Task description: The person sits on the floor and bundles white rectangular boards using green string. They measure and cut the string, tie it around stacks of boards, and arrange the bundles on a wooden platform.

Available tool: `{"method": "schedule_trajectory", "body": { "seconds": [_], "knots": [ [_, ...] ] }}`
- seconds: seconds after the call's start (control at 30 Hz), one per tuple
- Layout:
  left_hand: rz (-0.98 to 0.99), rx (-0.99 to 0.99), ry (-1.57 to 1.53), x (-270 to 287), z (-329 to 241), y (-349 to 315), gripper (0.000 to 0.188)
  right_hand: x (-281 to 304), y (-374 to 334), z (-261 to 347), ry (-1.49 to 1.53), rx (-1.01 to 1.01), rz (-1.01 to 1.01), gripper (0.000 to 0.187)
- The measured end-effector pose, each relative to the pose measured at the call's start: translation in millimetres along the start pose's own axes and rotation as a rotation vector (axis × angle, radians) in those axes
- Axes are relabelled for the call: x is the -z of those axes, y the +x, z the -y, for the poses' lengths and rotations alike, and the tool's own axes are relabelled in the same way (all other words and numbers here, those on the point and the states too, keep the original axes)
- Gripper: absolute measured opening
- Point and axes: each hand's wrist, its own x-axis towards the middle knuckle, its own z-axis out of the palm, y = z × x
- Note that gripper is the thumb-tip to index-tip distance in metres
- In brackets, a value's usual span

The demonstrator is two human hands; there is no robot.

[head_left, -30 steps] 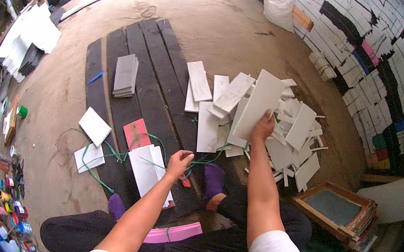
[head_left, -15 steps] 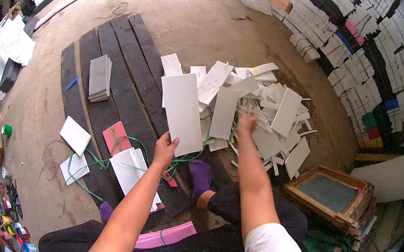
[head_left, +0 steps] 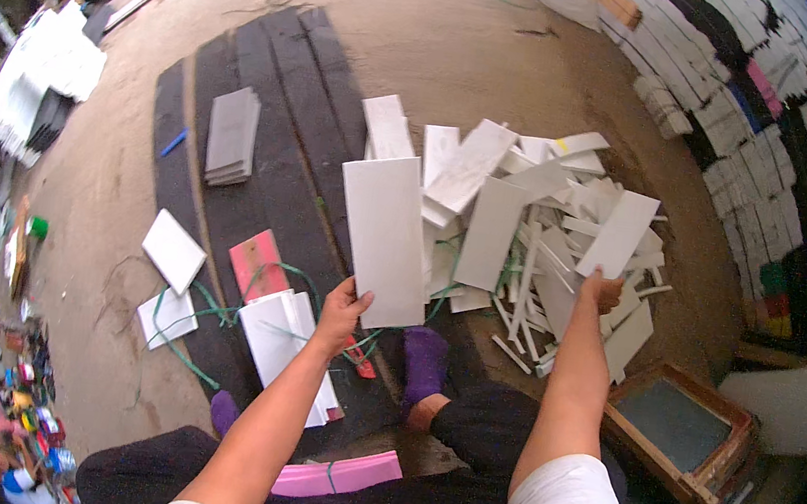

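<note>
The left hand point(head_left: 343, 307) was closed on the near end of a long white panel point(head_left: 386, 238), holding it above the dark planks point(head_left: 273, 166) on the floor. The right hand point(head_left: 602, 292) gripped the lower end of another white strip point(head_left: 618, 234) on the heap of white offcuts point(head_left: 529, 217). The hands were well apart.

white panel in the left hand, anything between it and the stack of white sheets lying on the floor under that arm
Nothing visible blocks it. The white panel is held by its lower edge in the left hand, and the stack of white sheets lies uncovered just below, crossed only by a thin green cord.
</note>
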Motion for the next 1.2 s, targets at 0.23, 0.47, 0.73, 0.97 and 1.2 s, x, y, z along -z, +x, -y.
{"method": "schedule_trajectory", "body": {
  "seconds": [0.23,0.47,0.73,0.97,1.2],
  "knots": [
    [-0.194,-0.098,0.055,24.6,-43.8,-51.4,0.048,28.4,-65.0,107.0,0.562,0.543,-0.255,0.047],
    [-0.476,-0.242,-0.117,139.8,-58.1,-142.6,0.046,127.5,-294.3,177.0,1.180,1.118,0.387,0.025],
    [-0.774,-0.325,-0.176,245.6,-43.4,-235.9,0.038,98.5,-493.4,140.3,0.599,1.520,1.333,0.064],
    [-0.802,-0.298,-0.243,259.6,-19.9,-267.2,0.037,93.9,-591.0,89.5,-0.213,1.838,1.143,0.050],
    [-0.744,-0.232,-0.380,249.9,9.9,-263.6,0.039,17.3,-603.2,70.2,0.283,2.170,0.821,0.050]
  ]
}}
